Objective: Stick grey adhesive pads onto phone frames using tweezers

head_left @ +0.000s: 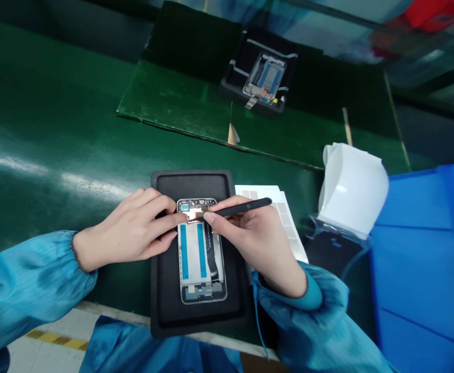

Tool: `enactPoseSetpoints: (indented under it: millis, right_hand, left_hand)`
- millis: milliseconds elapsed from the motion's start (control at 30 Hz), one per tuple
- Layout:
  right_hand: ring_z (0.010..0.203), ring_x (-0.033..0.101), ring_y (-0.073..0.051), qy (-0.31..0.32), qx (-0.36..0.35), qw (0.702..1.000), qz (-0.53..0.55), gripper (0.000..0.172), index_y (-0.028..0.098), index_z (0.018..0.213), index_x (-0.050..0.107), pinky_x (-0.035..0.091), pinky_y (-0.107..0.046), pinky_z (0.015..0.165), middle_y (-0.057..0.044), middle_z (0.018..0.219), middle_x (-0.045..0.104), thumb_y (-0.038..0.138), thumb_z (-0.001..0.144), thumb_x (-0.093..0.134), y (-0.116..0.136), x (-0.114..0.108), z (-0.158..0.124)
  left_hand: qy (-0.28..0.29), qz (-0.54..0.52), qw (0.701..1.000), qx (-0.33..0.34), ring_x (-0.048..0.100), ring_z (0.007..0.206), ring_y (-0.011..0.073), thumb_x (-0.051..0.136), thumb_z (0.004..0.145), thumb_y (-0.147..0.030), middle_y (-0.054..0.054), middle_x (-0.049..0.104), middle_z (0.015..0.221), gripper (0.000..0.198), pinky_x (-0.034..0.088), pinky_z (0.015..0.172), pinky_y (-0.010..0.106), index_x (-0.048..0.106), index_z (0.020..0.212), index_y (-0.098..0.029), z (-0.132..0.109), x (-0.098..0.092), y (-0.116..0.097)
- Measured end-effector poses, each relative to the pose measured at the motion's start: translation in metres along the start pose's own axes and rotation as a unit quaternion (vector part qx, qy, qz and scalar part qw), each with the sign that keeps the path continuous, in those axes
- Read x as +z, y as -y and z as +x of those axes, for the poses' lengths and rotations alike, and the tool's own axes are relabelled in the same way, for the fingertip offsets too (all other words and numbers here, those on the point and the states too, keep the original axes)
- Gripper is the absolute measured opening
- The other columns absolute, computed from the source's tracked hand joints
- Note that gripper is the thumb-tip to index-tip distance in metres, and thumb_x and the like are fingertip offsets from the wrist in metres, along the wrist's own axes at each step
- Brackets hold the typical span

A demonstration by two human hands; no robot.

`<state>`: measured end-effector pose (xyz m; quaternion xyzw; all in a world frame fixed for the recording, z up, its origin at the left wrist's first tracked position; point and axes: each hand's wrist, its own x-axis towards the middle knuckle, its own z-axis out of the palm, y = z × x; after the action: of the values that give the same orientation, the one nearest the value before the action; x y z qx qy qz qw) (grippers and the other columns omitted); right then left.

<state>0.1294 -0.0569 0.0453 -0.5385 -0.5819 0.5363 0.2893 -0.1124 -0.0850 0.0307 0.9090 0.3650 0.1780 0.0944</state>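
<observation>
An open smartphone housing (201,254) with a silver frame and blue strips lies upright on a black rubber mat (191,180). My left hand (131,228) comes in from the left, its fingertips at the top end of the housing, beside a small copper-coloured strip (193,213). My right hand (252,243) grips a slim black pen-like tool (244,207), whose tip meets that strip. Both hands partly hide the housing's upper end, so the tool's tip is not clearly visible.
To the right of the mat lies a sheet of pale labels (284,223), then a white curled film (353,189) on a clear bag (331,246). A blue plastic bin (424,259) fills the right side. Another phone housing (265,77) rests on a black mat on a green board.
</observation>
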Motion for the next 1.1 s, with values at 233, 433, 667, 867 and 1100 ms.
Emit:
enactPoseSetpoints:
  millis: [233,433,667,867,1100]
  right_hand:
    - [0.062,0.07,-0.018,-0.008,-0.014,1.0,-0.019,0.016,0.019,0.082,0.072,0.057,-0.027,0.052,-0.004,0.074,0.073,0.032,0.079,0.08,-0.001,0.0,-0.001]
    - [0.064,0.07,-0.018,-0.01,-0.017,0.999,-0.03,0.014,0.019,0.081,0.072,0.058,-0.027,0.053,-0.004,0.078,0.075,0.031,0.08,0.079,-0.001,0.001,-0.003]
    - [0.064,0.071,-0.019,-0.056,-0.033,0.998,-0.015,0.017,0.02,0.082,0.073,0.062,-0.031,0.06,-0.004,0.077,0.073,0.034,0.078,0.082,0.011,-0.012,-0.007]
    - [0.069,0.072,-0.02,-0.092,-0.045,0.995,0.001,0.022,0.021,0.08,0.073,0.064,-0.033,0.066,-0.005,0.083,0.074,0.039,0.073,0.085,0.019,-0.02,-0.024]
    - [0.068,0.073,-0.021,-0.107,-0.033,0.992,0.05,0.028,0.02,0.082,0.072,0.065,-0.037,0.07,-0.005,0.078,0.075,0.043,0.073,0.085,0.0,-0.022,-0.053]
  left_hand:
    - [0.006,0.009,1.0,0.001,0.052,0.092,0.0235,0.053,0.096,-0.027,0.01,0.062,0.105,0.029,0.045,0.076,0.037,0.063,0.121,-0.018,0.0,0.0,0.0]
    - [0.057,0.035,0.998,0.011,0.052,0.095,0.0261,0.052,0.097,-0.041,0.011,0.061,0.112,0.04,0.044,0.076,0.039,0.058,0.132,-0.022,-0.002,-0.002,-0.001]
    - [0.104,0.133,0.985,0.032,0.054,0.094,0.0266,0.046,0.1,-0.041,0.012,0.062,0.117,0.045,0.041,0.074,0.04,0.052,0.141,-0.023,0.0,-0.01,-0.01]
    - [0.083,0.123,0.989,0.01,0.054,0.099,0.027,0.05,0.099,-0.038,0.011,0.062,0.123,0.04,0.041,0.077,0.039,0.054,0.137,-0.024,-0.001,-0.01,-0.011]
    - [0.034,0.15,0.963,-0.22,0.061,0.077,0.025,0.047,0.098,-0.045,0.01,0.066,0.083,0.034,0.042,0.066,0.035,0.063,0.095,-0.015,-0.021,-0.013,-0.041]
